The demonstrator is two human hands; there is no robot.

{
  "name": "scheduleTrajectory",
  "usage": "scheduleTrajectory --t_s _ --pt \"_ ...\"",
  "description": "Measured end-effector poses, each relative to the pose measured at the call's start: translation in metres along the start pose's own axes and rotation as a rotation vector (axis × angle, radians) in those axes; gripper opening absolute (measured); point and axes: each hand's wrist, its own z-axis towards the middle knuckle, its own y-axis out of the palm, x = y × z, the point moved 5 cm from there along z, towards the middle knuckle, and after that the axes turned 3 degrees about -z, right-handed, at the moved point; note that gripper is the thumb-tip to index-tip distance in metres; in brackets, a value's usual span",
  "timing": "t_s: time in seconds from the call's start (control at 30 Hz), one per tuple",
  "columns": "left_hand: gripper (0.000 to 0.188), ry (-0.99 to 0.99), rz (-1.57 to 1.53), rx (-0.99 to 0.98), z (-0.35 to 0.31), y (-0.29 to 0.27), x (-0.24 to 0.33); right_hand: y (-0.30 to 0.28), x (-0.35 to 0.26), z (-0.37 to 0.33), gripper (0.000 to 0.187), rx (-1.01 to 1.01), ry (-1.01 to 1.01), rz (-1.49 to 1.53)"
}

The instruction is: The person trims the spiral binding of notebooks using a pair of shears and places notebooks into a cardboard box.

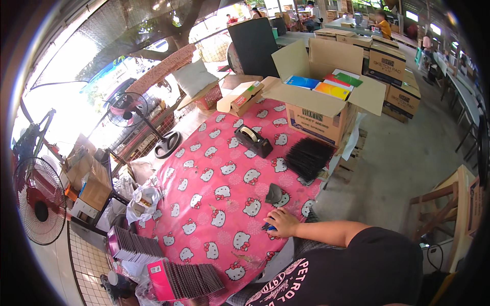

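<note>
An open shed spreads around me, boxes stacked at the upper right of the frame, and here's my counter (206,232) across the middle, dressed in a pink cover with white cat faces. My right grip (282,223) is down at the near edge, right of centre and low, forearm reaching in from the right. Under its fingertips, a small blue thing (269,228)! It lies just at the left side of my knuckles, touching. Fingers curl down over it, but clamped or merely covering, I cannot tell from here; too little blue shows to read its long axis either.

Which side is nearer? Only the right one is in this; my left grip is out of the frame. Just above my knuckles sits a small grey cup (273,194), near but apart from my fingers. Beyond it, up and right, a bundle of black strips (308,159), and further up, the tape dispenser (254,142), its length slanting from upper left to lower right.

Well apart, at the lower left, a row of notebooks (191,280) runs roughly left to right, with nothing of mine on it.
</note>
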Motion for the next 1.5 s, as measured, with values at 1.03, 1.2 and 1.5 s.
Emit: scheduleTrajectory --t_s 1.03,1.2,1.5 --pt "0.073 0.179 0.807 0.03 -0.018 -0.045 -0.081 0.006 0.002 -0.008 0.054 0.015 -0.018 -0.043" --pt "0.077 0.117 1.03 0.034 -0.016 -0.057 -0.068 0.005 -0.008 -0.002 0.054 0.002 -0.028 -0.029" --pt "0.085 0.217 1.045 0.139 -0.002 -0.065 -0.096 0.004 -0.004 -0.003 0.054 0.012 -0.016 -0.034"
